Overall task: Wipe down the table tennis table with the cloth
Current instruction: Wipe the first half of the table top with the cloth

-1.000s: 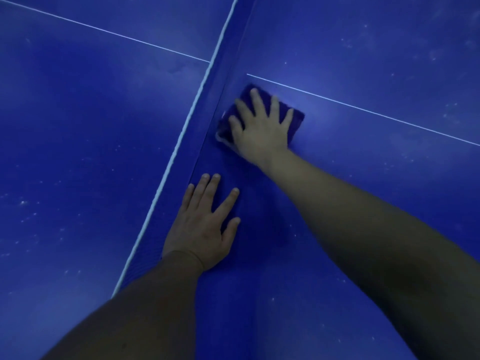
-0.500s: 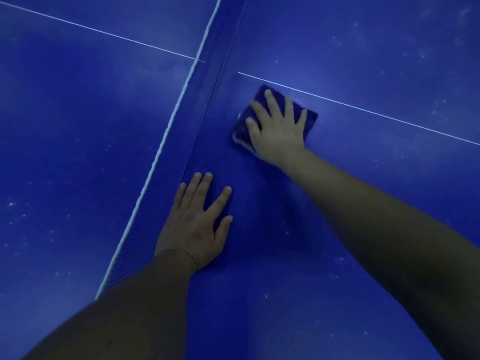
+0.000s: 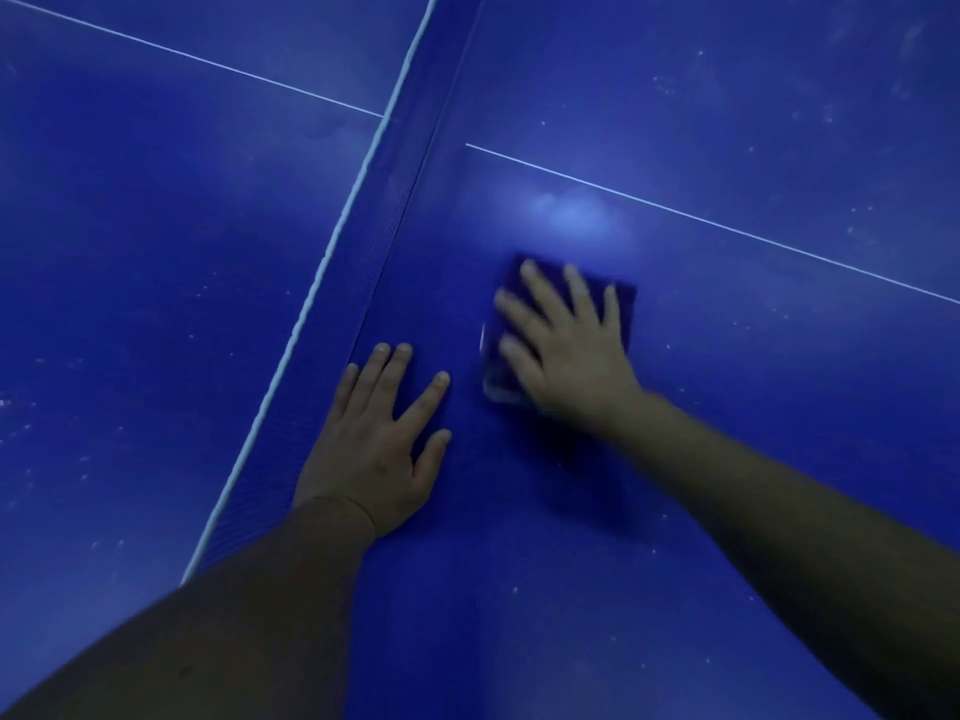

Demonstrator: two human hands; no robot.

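- We count one counter [image 3: 130, 304], the blue playing surface of a table tennis table. It is smooth, matte and dusted with many tiny pale specks.
- Two thin white lines are painted on it. One line [image 3: 192, 55] crosses the left half and the other line [image 3: 727, 228] crosses the right half. Each stops short at the net.
- One net [image 3: 363, 262] runs diagonally between the halves. It is fine blue mesh topped by a single white band [image 3: 305, 314].
- Two bare forearms come in from the lower edge.
- The left hand [image 3: 374, 449] lies palm down on the counter just beside the net's base. Its fingers are straight and slightly fanned, holding nothing.
- One cloth [image 3: 625, 319] lies flat on the right half of the counter, near the left hand but apart from it. It is dark blue, roughly square and soft-looking, with a paler edge at its near left corner.
- The right hand [image 3: 571, 356], blurred, presses on top of the cloth with its fingers spread out straight, not curled round it.
- One pale glare patch [image 3: 566, 218] shines on the counter just beyond the cloth.
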